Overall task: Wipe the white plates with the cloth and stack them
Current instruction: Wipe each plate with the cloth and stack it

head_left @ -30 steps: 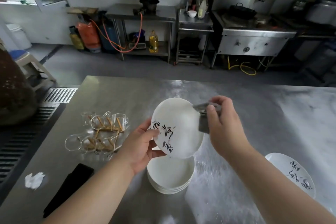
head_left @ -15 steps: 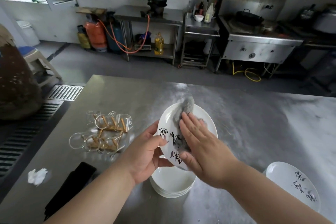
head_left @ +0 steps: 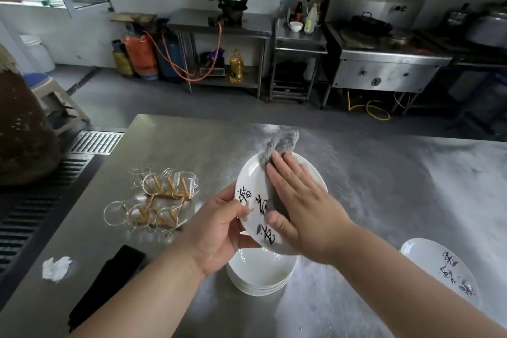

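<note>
Fingers [head_left: 288, 175] of right hand [head_left: 304, 208] straight, close together, pressing grey cloth [head_left: 282, 143] flat on lettered white plate [head_left: 252, 181]. Thumb and curled fingers of left hand [head_left: 216, 230] pinch plate's left rim, plate tilted above stack of white plates [head_left: 260, 274] on steel surface [head_left: 384, 186]. Far right, second lettered plate [head_left: 439, 269]; left, glass cups [head_left: 156, 200].

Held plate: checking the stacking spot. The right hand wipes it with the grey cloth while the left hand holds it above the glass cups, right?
Not quite. In the head view the left hand holds the plate above the stack of white plates, not the glass cups, which sit further left. The right hand does press the grey cloth on it.
</note>
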Motion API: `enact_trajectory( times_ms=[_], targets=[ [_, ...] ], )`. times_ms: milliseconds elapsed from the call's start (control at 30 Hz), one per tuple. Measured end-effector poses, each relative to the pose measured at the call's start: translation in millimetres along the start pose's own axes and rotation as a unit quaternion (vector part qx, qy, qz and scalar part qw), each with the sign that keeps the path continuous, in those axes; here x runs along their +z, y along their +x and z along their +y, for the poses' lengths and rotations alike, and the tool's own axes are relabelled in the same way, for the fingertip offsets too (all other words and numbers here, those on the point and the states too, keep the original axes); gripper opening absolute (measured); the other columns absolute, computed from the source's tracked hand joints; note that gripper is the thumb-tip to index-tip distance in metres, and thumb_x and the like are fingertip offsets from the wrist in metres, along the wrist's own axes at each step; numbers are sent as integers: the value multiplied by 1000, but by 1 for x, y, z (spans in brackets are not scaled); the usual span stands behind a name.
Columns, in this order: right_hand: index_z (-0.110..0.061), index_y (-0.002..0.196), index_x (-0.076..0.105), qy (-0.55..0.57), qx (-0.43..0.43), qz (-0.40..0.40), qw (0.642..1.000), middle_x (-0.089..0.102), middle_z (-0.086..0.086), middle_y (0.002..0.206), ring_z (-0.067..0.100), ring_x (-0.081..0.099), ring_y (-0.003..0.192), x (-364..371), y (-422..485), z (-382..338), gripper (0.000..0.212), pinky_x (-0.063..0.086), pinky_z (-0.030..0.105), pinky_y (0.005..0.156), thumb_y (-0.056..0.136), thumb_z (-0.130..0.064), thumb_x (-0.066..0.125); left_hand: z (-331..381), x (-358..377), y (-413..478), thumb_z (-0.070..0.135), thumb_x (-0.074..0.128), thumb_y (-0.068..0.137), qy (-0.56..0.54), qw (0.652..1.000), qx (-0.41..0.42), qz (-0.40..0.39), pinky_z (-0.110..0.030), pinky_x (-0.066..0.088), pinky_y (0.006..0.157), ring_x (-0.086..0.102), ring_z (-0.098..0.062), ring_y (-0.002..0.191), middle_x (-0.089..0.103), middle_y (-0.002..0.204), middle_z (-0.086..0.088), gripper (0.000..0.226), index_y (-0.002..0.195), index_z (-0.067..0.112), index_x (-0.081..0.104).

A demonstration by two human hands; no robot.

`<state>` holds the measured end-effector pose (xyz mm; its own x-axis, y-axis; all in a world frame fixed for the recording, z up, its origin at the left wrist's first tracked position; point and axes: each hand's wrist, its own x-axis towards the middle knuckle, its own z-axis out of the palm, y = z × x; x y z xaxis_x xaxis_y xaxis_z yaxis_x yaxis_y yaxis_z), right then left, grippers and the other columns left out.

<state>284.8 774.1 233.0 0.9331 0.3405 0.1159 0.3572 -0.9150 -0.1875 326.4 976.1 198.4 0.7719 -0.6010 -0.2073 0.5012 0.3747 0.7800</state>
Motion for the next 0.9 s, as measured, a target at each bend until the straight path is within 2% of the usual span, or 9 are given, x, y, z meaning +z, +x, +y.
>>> enact_trajectory(
  times_ms=[67, 167, 233, 333, 467, 567, 700, 767, 900],
  targets=[
    [-13, 166, 6, 4, -1, 3, 1000, -7, 3, 173, 20, -16, 159, -2, 2, -4, 99, 4, 49, 129, 93, -80, 8, 2, 2, 3, 0, 53, 80, -10, 1000, 8, 3, -48, 63, 66, 77, -29, 89, 76, 111, -21, 54, 126, 16, 74],
    [-11, 165, 20, 43, -88, -9, 995, 8, 4, 174, 25, -3, 161, 17, -16, -22, 94, 7, 51, 130, 97, -77, 14, 8, -5, 6, -5, 52, 82, -38, 998, 22, 40, -46, 64, 62, 78, -29, 94, 78, 113, -19, 50, 118, 17, 79],
    [-16, 166, 18, 44, -106, -33, 993, 7, -2, 174, 21, -2, 161, 28, -30, -27, 93, 8, 48, 130, 97, -79, 13, 4, -12, 4, -7, 45, 85, -49, 997, 16, 56, -46, 64, 62, 79, -31, 96, 77, 115, -22, 53, 119, 15, 78],
    [-19, 166, 11, 4, -49, -57, 997, -2, -2, 174, 17, -11, 160, 19, -22, -10, 99, 5, 46, 130, 92, -83, 2, -8, -11, -1, -4, 54, 76, -53, 997, 2, 58, -47, 63, 60, 78, -31, 89, 77, 110, -21, 53, 120, 16, 78],
    [-19, 165, -8, -55, 59, -49, 996, -21, -1, 171, 13, -29, 155, -1, -5, 6, 95, -4, 42, 129, 93, -80, 1, -15, -3, 1, -1, 54, 77, -50, 996, 24, 63, -55, 63, 69, 76, -40, 101, 74, 122, -26, 54, 124, 16, 75],
    [-13, 166, 3, -25, 29, -49, 998, -12, 3, 173, 20, -21, 158, 10, -19, -14, 100, 0, 45, 130, 93, -81, 3, -13, -1, 5, -2, 58, 74, -83, 992, 35, 84, -48, 64, 64, 77, -35, 95, 75, 119, -24, 55, 122, 17, 76],
    [-16, 167, 10, 13, -20, -72, 997, -3, -2, 174, 18, -11, 160, 26, -40, -25, 99, 6, 44, 130, 94, -84, 9, -15, -6, 4, -1, 52, 77, -90, 991, 33, 94, -48, 65, 70, 77, -35, 101, 75, 123, -23, 57, 126, 15, 75],
    [-16, 167, 6, -12, 21, -65, 998, -8, -1, 173, 18, -16, 159, 15, -30, -10, 99, 2, 42, 130, 93, -83, 3, -18, -4, 2, -3, 58, 71, -78, 992, 28, 91, -50, 65, 66, 78, -35, 95, 76, 117, -22, 54, 116, 19, 79],
    [-18, 164, -13, -66, 118, -53, 989, -25, -3, 169, 15, -28, 155, -4, -9, 5, 96, -13, 37, 128, 92, -80, 0, -16, 5, 6, 0, 54, 79, -71, 993, 41, 84, -52, 63, 68, 76, -40, 103, 75, 122, -23, 49, 118, 20, 78]
  ],
)
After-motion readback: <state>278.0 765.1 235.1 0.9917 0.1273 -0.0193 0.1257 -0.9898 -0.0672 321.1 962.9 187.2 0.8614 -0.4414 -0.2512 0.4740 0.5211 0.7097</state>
